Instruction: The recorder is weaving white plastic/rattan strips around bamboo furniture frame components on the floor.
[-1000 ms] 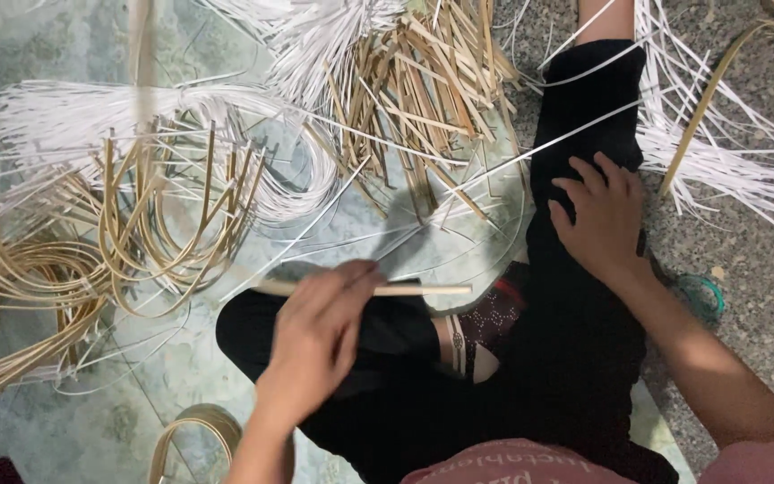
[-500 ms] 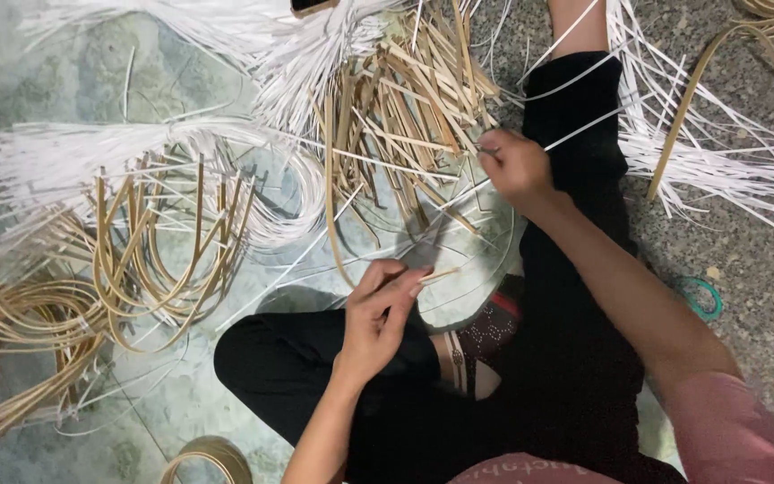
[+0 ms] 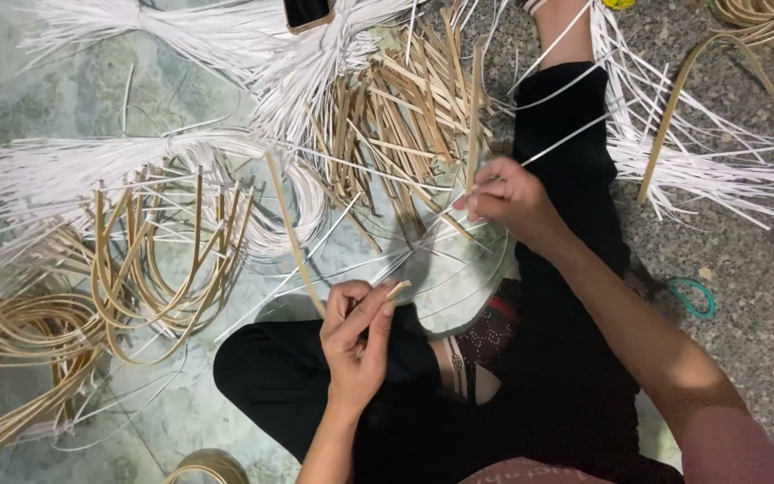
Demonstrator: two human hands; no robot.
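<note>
Left hand pinches a cane strip; right hand, at 2 o'clock, grips another strip. I'd keep both grips firm.

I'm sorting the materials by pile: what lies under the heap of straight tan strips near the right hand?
White strips fan out from beneath the tan strips, with pale floor showing around them. The heap hides whatever lies under its middle.
</note>
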